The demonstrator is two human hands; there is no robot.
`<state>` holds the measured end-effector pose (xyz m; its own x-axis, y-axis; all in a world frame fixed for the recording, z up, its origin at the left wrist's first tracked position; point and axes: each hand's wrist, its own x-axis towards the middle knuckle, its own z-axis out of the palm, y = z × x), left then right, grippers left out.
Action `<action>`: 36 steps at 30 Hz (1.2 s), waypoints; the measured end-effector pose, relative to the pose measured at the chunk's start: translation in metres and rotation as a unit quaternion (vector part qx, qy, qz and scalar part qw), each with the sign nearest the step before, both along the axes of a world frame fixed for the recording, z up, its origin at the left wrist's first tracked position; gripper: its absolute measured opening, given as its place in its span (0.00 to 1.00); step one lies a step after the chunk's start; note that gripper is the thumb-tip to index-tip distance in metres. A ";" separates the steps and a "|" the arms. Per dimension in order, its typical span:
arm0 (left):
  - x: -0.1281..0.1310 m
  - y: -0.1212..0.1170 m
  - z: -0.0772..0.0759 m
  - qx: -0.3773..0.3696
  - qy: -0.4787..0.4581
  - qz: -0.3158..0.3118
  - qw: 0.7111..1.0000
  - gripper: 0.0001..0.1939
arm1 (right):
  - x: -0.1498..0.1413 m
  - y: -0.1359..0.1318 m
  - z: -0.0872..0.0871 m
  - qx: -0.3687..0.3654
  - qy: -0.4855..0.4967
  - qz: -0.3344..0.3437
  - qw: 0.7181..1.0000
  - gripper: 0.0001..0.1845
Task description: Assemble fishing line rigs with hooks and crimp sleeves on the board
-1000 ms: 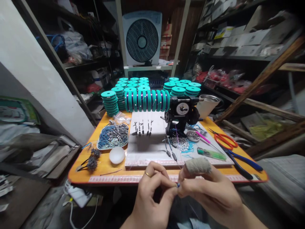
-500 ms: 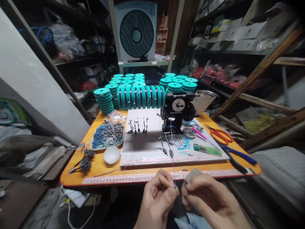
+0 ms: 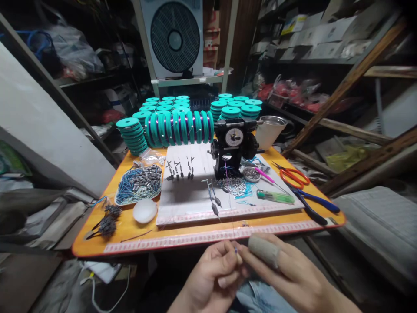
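Note:
My left hand [image 3: 213, 278] and my right hand [image 3: 283, 274] meet below the front edge of the orange table [image 3: 182, 237], fingertips pinched together on a thin purple line [image 3: 230, 204]. A tiny blue piece sits at the pinch. The line runs up to the black winding machine [image 3: 233, 145]. My right forefinger wears a grey cloth sleeve [image 3: 263, 256]. A row of teal spools [image 3: 177, 128] sits on the machine's axle.
Stacks of teal spools [image 3: 133, 134] stand at the back. A tray of small weights [image 3: 138, 184], a white lid [image 3: 145, 211], a white board [image 3: 195, 191], a green lighter [image 3: 275, 197], red scissors [image 3: 291, 176] and blue pliers [image 3: 314, 204] lie on the table. Shelves surround it.
The view has swung so the table sits further left and up. My hands dropped lower in the picture and stayed pinched together on the line; the sleeved finger now points left.

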<state>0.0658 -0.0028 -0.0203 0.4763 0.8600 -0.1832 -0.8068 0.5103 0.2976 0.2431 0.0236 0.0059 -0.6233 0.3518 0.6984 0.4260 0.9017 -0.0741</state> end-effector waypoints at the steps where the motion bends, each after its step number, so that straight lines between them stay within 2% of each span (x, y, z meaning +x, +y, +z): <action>1: 0.001 0.001 0.000 -0.008 -0.006 -0.012 1.000 0.09 | 0.001 0.003 0.000 0.002 -0.004 0.004 1.000 0.19; 4: 0.006 0.002 0.000 -0.026 -0.017 -0.043 0.999 0.11 | 0.002 0.015 0.003 0.032 -0.015 0.023 0.999 0.17; 8: 0.009 0.003 -0.001 -0.031 -0.003 -0.045 0.999 0.12 | 0.001 0.027 0.009 0.041 -0.036 0.062 0.997 0.18; 12: 0.002 0.001 0.001 0.006 0.049 -0.009 0.999 0.11 | 0.005 0.019 0.017 0.012 -0.047 0.066 0.997 0.17; 14: -0.004 -0.003 0.006 0.077 0.164 0.051 0.982 0.11 | 0.006 0.008 0.020 -0.021 -0.017 0.049 0.998 0.13; 15: -0.007 -0.005 0.010 0.133 0.258 0.100 0.952 0.11 | 0.005 0.003 0.021 -0.042 0.011 0.031 0.999 0.10; 16: -0.010 -0.007 0.013 0.200 0.369 0.156 0.894 0.10 | 0.003 -0.002 0.021 -0.064 0.039 0.012 0.997 0.07; 18: -0.016 -0.012 0.020 0.327 0.548 0.264 0.723 0.07 | -0.003 -0.007 0.023 -0.105 0.093 -0.026 0.990 0.03; 19: -0.018 -0.014 0.023 0.377 0.597 0.300 0.641 0.08 | -0.007 -0.008 0.025 -0.122 0.110 -0.035 0.986 0.04; 20: -0.021 -0.015 0.025 0.419 0.626 0.326 0.571 0.09 | -0.012 -0.007 0.027 -0.139 0.121 -0.033 0.982 0.06; 21: -0.024 -0.015 0.028 0.457 0.643 0.340 0.513 0.11 | -0.017 -0.005 0.029 -0.154 0.126 -0.020 0.980 0.08; 23: -0.030 -0.014 0.032 0.515 0.657 0.350 0.425 0.11 | -0.026 0.003 0.034 -0.158 0.116 0.034 0.980 0.10; 25: -0.037 -0.011 0.037 0.556 0.662 0.356 0.355 0.11 | -0.035 0.013 0.039 -0.151 0.094 0.095 0.979 0.11; 27: -0.045 -0.008 0.044 0.574 0.673 0.355 0.303 0.10 | -0.045 0.021 0.043 -0.175 0.075 0.116 0.975 0.13; 29: -0.053 -0.005 0.049 0.585 0.682 0.349 0.266 0.10 | -0.055 0.027 0.045 -0.214 0.063 0.105 0.969 0.12; 33: -0.066 0.001 0.053 0.649 0.656 0.311 0.228 0.11 | -0.069 0.030 0.047 -0.238 0.038 0.066 0.968 0.11; 34: -0.068 0.002 0.053 0.663 0.646 0.302 0.229 0.11 | -0.069 0.030 0.047 -0.239 0.039 0.061 0.968 0.11; 35: -0.069 0.004 0.052 0.667 0.638 0.298 0.243 0.11 | -0.069 0.030 0.047 -0.238 0.045 0.061 0.968 0.11; 36: -0.070 0.004 0.051 0.657 0.636 0.298 0.273 0.10 | -0.067 0.030 0.047 -0.232 0.053 0.062 0.969 0.11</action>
